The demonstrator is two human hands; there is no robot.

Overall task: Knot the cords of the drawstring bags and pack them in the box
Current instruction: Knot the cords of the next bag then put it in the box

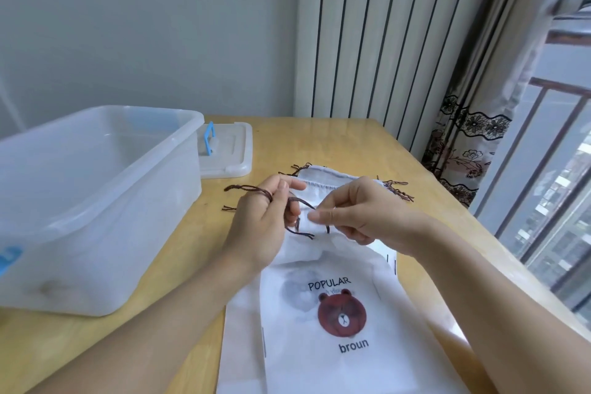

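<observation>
A white drawstring bag (323, 339) printed with a brown bear and the words "POPULAR" and "broun" lies on the wooden table in front of me. A second white bag (323, 181) lies behind it, with frayed brown cord ends at both sides. My left hand (259, 227) holds a dark brown cord (252, 190) looped over its fingers. My right hand (355, 214) pinches the top edge of the near bag and the cord beside the left hand. The translucent plastic box (96, 201) stands at the left with nothing visible inside.
The box lid (228, 153) with a blue handle lies flat behind the box. A striped curtain and a patterned curtain hang at the back right, next to a window with a railing. Bare table (428, 198) shows right of the bags.
</observation>
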